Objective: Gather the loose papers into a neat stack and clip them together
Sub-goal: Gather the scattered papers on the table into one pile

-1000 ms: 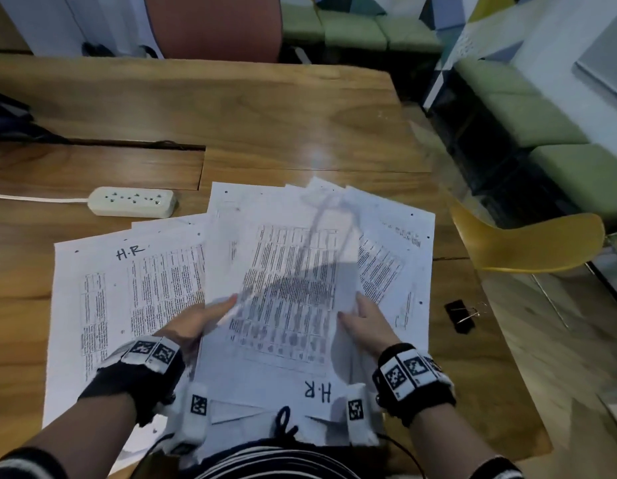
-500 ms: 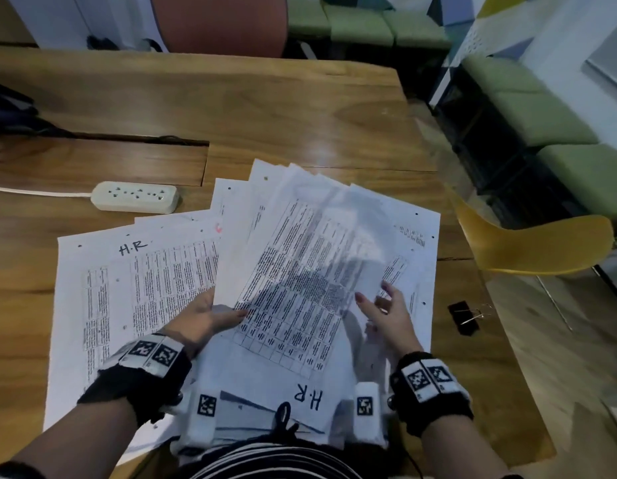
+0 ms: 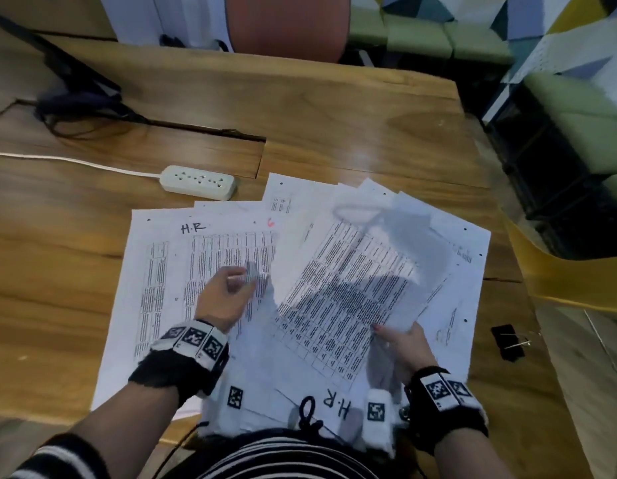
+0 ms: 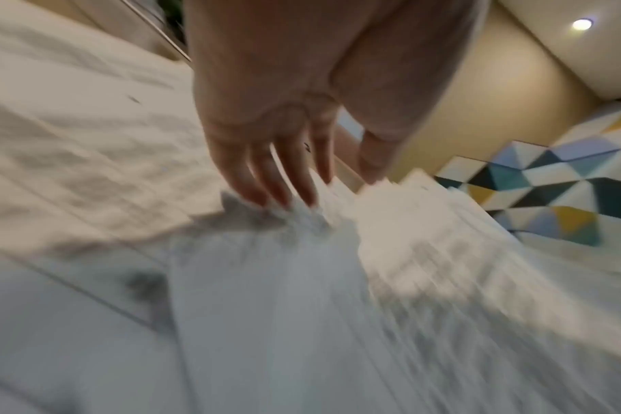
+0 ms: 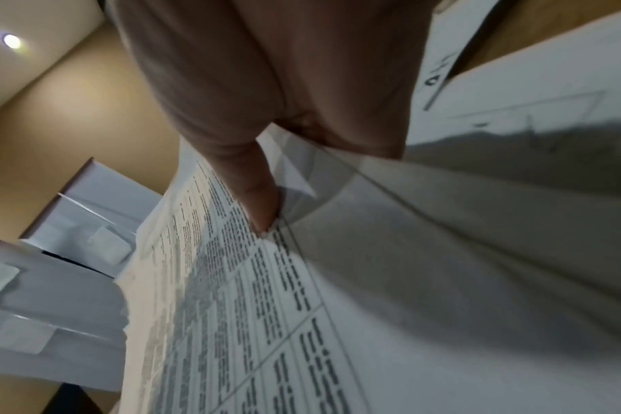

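Note:
Printed white sheets lie fanned across the wooden table [image 3: 352,115]. My right hand [image 3: 390,335] pinches a bundle of sheets [image 3: 352,288] at its near right edge and holds it tilted above the others. Its thumb [image 5: 261,204] lies on top of the bundle [image 5: 231,280], and the fingers are hidden beneath. My left hand [image 3: 243,280] reaches over the flat sheet marked H.R [image 3: 168,271] on the left. In the blurred left wrist view its straight fingertips [image 4: 284,196] touch the papers [image 4: 89,168]. A black binder clip [image 3: 507,342] lies on the table right of the papers, beyond my right hand.
A white power strip [image 3: 198,182] with its cable lies behind the papers at the left. Dark cables [image 3: 75,105] sit at the far left. A yellow chair [image 3: 573,281] stands at the table's right edge, an orange chair [image 3: 293,25] behind the table.
My left hand has let go of the bundle and moved left and forward onto the H.R sheet. The right hand now holds the bundle alone, swung to the right.

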Motion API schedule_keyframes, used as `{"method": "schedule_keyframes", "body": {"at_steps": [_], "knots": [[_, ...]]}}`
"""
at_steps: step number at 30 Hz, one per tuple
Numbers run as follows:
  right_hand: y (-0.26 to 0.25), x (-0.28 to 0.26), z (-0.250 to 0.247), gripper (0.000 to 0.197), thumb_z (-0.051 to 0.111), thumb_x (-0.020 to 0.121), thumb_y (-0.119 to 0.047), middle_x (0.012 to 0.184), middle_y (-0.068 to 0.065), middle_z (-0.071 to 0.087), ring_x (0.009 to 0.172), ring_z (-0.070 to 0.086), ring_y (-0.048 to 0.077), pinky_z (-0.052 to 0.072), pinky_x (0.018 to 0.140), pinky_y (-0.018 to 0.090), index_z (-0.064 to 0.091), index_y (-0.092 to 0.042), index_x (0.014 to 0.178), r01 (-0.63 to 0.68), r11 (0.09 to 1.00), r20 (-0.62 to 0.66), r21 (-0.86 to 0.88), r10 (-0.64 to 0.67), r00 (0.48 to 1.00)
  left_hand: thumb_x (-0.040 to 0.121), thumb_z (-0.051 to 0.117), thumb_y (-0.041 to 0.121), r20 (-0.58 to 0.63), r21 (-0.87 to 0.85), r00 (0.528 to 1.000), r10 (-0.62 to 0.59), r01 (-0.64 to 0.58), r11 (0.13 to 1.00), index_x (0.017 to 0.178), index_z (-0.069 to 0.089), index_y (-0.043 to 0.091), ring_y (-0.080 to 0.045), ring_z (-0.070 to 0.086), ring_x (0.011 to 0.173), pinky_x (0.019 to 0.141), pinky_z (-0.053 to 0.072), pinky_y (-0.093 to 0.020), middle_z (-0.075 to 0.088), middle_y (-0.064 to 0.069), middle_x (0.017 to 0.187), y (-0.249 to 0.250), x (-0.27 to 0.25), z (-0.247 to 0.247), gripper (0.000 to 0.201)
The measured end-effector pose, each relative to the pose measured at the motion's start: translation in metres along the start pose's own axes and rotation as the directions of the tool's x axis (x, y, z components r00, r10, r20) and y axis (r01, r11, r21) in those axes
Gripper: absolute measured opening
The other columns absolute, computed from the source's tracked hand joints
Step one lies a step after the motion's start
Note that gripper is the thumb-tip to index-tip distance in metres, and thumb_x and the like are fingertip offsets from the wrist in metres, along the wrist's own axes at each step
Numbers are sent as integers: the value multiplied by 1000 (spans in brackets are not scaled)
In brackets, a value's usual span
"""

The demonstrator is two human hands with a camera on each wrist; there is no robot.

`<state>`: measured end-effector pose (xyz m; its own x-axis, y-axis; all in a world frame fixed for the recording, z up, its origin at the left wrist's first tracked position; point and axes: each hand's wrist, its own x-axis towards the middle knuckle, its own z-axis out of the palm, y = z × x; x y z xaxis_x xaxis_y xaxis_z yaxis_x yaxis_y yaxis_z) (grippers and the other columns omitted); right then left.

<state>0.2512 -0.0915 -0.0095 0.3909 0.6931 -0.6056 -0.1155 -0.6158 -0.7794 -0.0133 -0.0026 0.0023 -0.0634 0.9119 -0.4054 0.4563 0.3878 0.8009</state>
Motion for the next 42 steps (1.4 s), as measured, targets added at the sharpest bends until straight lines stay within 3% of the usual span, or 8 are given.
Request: {"method": "schedule_keyframes", "body": {"at_steps": [6,11,20,25,28,33,37,42], "knots": [[7,8,6,45,70,79,-12,88,13,50,94,51,36,46,68,40,34,-5,105,-103,994,-37,-46,101,994,77,67,42,-476,290,854,-211,379,879,144,21,20,-41,16,138,109,22,-55,21,-21,151,-38,16,-43,84],[10,13,13,56,74,73,-16,114,26,55,99,56,40,50,68,42,41,1,115,-125,986,-68,-109,118,991,66,67,62,-454,390,850,-266,458,799,147,6,22,-41,17,138,109,20,-57,17,-19,152,-49,17,-48,109],[19,20,9,84,73,76,-16,126,28,47,110,50,43,45,72,43,21,-6,141,-148,985,-104,-91,139,985,71,76,34,-280,107,906,-317,358,928,136,32,9,-41,50,118,96,45,-49,51,-20,131,-36,28,-49,83],[20,20,10,57,80,63,-22,82,11,47,77,52,28,43,70,39,42,-15,104,-150,987,-61,-53,146,987,72,70,41,-319,391,921,-225,344,854,126,46,23,-38,29,127,103,33,-52,37,-14,138,-25,21,-46,62],[21,21,11,76,87,55,-32,78,5,42,79,49,24,46,60,32,44,-10,114,-130,990,-60,-53,127,990,73,71,35,-327,336,905,-273,381,861,131,42,23,-40,26,129,101,32,-54,24,-15,146,-23,18,-55,66],[17,15,12,71,81,67,-20,99,19,54,100,54,37,49,86,50,33,6,113,-97,993,-73,-65,93,993,81,64,13,-224,200,959,-173,219,955,123,48,3,-36,56,100,83,49,-42,57,-22,121,-13,13,-59,46],[18,18,9,87,75,74,-17,123,27,47,112,49,43,43,96,57,19,5,137,-107,990,-87,-92,99,991,89,56,11,-153,292,988,-13,58,955,138,39,7,-35,58,109,90,48,-42,57,-19,129,11,-1,-54,52],[16,16,12,98,76,72,-17,138,29,38,123,42,43,36,101,62,10,3,142,-112,993,-94,-47,107,990,89,55,10,-140,425,942,305,-221,878,132,45,10,-34,58,97,84,48,-46,62,-20,117,51,-15,-65,44]]}}
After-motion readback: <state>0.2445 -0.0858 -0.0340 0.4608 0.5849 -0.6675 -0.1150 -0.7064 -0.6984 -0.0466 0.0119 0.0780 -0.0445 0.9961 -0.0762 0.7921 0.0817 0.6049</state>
